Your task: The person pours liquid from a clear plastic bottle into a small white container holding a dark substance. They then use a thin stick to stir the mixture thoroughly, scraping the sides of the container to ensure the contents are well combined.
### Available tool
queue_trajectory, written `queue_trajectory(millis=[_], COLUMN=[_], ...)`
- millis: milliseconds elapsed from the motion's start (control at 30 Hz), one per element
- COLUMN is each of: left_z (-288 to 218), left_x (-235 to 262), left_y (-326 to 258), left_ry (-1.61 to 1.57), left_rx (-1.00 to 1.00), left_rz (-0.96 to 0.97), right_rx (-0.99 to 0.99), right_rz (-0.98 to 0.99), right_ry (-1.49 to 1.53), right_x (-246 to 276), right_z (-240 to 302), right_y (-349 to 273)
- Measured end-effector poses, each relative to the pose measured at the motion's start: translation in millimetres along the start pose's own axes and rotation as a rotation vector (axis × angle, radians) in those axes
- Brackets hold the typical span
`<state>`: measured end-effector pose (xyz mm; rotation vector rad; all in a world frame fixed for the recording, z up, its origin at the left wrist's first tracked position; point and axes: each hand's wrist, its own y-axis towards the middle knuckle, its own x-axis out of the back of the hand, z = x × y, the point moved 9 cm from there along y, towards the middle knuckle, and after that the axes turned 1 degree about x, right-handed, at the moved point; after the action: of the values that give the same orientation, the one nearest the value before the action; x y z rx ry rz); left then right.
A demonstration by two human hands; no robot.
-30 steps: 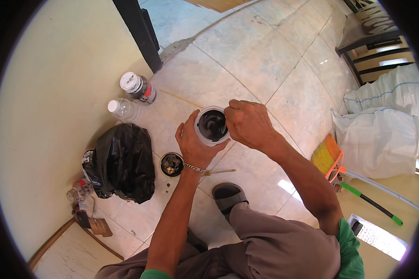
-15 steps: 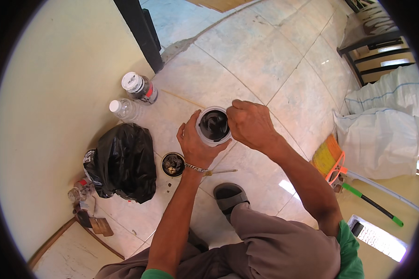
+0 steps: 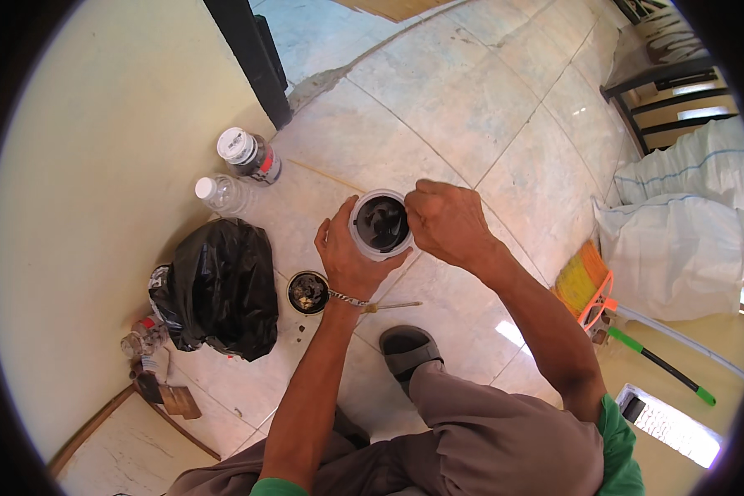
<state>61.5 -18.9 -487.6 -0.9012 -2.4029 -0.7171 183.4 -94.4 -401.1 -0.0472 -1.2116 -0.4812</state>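
My left hand wraps round the side of a small white plastic tub, its fingers and thumb spread along the wall. Glossy black liquid, like paint, is inside, with streaks across its surface. At the tub's right rim my right hand is closed in a pinch; whatever its fingers hold is hidden. Below the tub, a round dark lid or shallow tin with clumpy residue lies on the floor beside my left wrist. A thin rod-like tool lies just right of that wrist.
Left, along the wall, are a white-capped jar, a clear bottle, a black plastic bag and a brush. Right are an orange-yellow broom, white sacks and a dark chair. My sandalled foot is below.
The streaks in the black liquid have shifted slightly. Both hands stay in nearly the same place at the tub.
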Motion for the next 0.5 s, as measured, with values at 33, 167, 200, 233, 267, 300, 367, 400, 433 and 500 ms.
queue_trajectory(millis=[33,167,200,233,267,300,367,400,433,500], left_z=[-0.7,0.1,0.8,1.1,1.9,0.5,-1.6,-0.8,0.0,0.9], left_x=[-0.2,0.5,1.0,1.1,1.9,0.2,-1.9,-0.7,0.1,0.9], left_y=[0.0,-0.4,-0.5,-0.7,-0.9,-0.6,0.1,0.0,0.1,-0.2], left_ry=[0.005,-0.004,-0.007,-0.01,-0.012,-0.016,-0.022,-0.022,-0.021,-0.02], left_rx=[-0.003,-0.02,-0.013,-0.006,0.001,-0.001,-0.004,-0.003,-0.002,-0.003], left_rz=[-0.008,0.004,0.0,-0.003,-0.006,0.001,0.015,0.016,0.017,0.01], right_rx=[-0.032,0.03,-0.001,-0.017,-0.034,-0.056,0.023,0.034,0.045,0.008], right_rz=[-0.012,0.094,0.16,0.119,0.078,0.038,-0.001,0.02,0.042,0.057], right_ry=[-0.053,0.128,0.042,0.016,-0.01,-0.046,0.046,0.116,0.186,0.047], right_x=[4.3,-10.3,-11.2,-6.9,-1.7,5.5,-2.6,-6.0,-9.1,-4.5], right_z=[-3.6,17.0,7.8,5.4,4.0,1.0,6.4,11.3,15.0,2.8], right_y=[1.3,-2.3,-1.1,2.0,4.9,4.9,0.2,-2.8,-4.4,-2.1])
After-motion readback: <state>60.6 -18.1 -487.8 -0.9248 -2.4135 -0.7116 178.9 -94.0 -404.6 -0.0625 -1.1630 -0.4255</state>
